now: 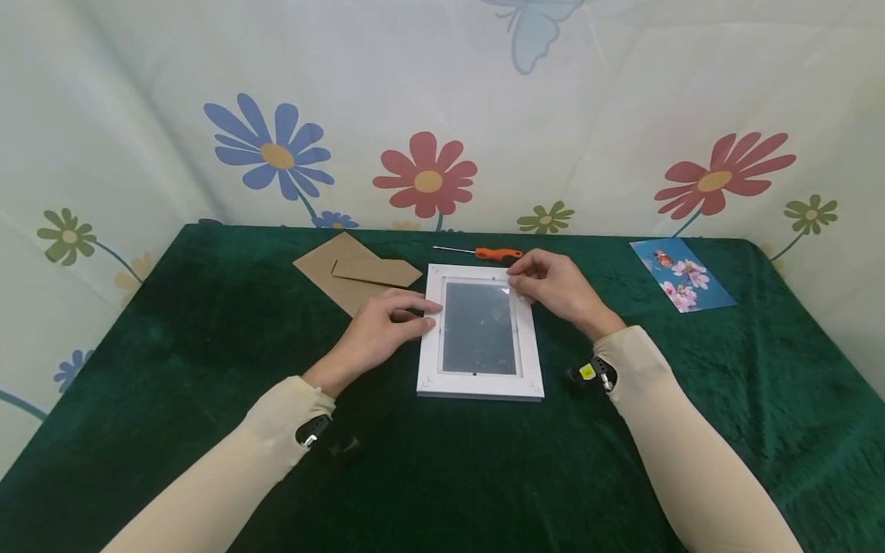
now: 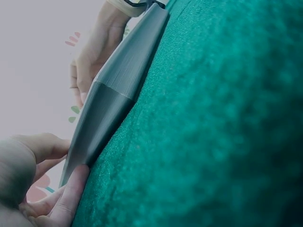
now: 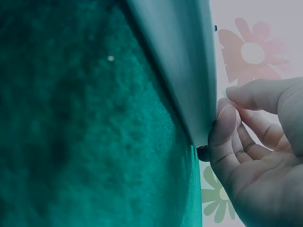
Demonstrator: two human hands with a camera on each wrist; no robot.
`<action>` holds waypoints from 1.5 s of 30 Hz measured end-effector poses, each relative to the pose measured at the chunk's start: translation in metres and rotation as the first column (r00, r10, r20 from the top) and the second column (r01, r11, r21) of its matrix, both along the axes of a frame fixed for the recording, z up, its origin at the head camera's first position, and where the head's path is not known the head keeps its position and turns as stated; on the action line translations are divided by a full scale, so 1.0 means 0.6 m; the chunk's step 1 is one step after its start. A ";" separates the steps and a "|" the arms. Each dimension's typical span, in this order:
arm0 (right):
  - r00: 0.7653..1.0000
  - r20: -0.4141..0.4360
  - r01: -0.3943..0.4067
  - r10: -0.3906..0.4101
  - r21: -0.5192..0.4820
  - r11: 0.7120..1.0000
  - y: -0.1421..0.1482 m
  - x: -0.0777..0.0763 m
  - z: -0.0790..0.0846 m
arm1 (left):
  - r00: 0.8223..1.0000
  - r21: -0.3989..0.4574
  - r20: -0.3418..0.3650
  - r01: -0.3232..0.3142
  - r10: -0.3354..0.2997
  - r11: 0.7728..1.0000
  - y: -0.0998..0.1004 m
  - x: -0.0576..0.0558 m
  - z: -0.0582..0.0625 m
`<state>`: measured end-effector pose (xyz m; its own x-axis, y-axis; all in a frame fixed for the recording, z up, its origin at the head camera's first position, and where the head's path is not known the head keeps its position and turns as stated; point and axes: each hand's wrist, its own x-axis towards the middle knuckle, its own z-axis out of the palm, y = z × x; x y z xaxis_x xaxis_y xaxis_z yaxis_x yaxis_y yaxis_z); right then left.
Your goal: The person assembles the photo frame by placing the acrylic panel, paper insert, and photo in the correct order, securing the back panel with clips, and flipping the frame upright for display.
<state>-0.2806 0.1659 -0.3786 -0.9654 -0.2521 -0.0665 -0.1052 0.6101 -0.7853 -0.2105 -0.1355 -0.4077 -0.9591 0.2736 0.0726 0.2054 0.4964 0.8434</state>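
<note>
A white picture frame point(image 1: 480, 386) lies flat on the green cloth, with a clear pane point(image 1: 477, 330) set inside its border. My left hand point(image 1: 373, 326) holds the frame's left edge. In the left wrist view the thumb point(image 2: 73, 189) of that hand presses the frame's side, with other fingers near the top edge. At the pane's upper right corner, my right hand point(image 1: 560, 288) has its thumb and index fingertips close together. A small glint shows on the pane beside them. In the right wrist view those fingertips point(image 3: 226, 116) meet the frame's edge; anything between them is too small to make out.
Behind the frame lies an orange-handled screwdriver point(image 1: 498, 253). A brown backing board point(image 1: 339, 257) with a stand flap point(image 1: 380, 270) sits to the left, partly behind my left hand. To the right is a blue photo print with pink blossoms point(image 1: 684, 275). Flower-patterned fabric hangs behind.
</note>
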 end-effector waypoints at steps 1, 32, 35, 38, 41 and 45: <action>1.000 0.000 0.000 0.000 0.000 1.000 0.000 0.000 0.000 | 1.000 -0.001 0.001 -0.002 0.002 1.000 0.000 0.000 0.000; 1.000 -0.010 0.000 0.000 -0.059 0.998 0.000 -0.004 -0.007 | 0.997 0.011 0.074 0.032 -0.033 0.999 0.004 0.001 0.009; 1.000 -0.014 -0.001 0.000 -0.059 0.998 0.000 -0.003 -0.007 | 0.995 0.008 0.093 0.035 -0.035 0.999 0.003 0.002 0.011; 1.000 -0.013 -0.002 0.001 -0.059 0.998 0.001 -0.003 -0.007 | 0.994 -0.008 0.097 0.043 -0.042 0.999 0.002 0.001 0.011; 1.000 -0.011 0.001 -0.002 -0.063 0.998 0.002 -0.003 -0.007 | 0.994 -0.020 0.095 0.057 -0.055 0.998 0.002 0.001 0.013; 1.000 -0.008 0.004 -0.005 -0.063 0.998 0.002 -0.001 -0.006 | 0.993 -0.030 0.093 0.078 -0.075 0.997 0.004 -0.001 0.013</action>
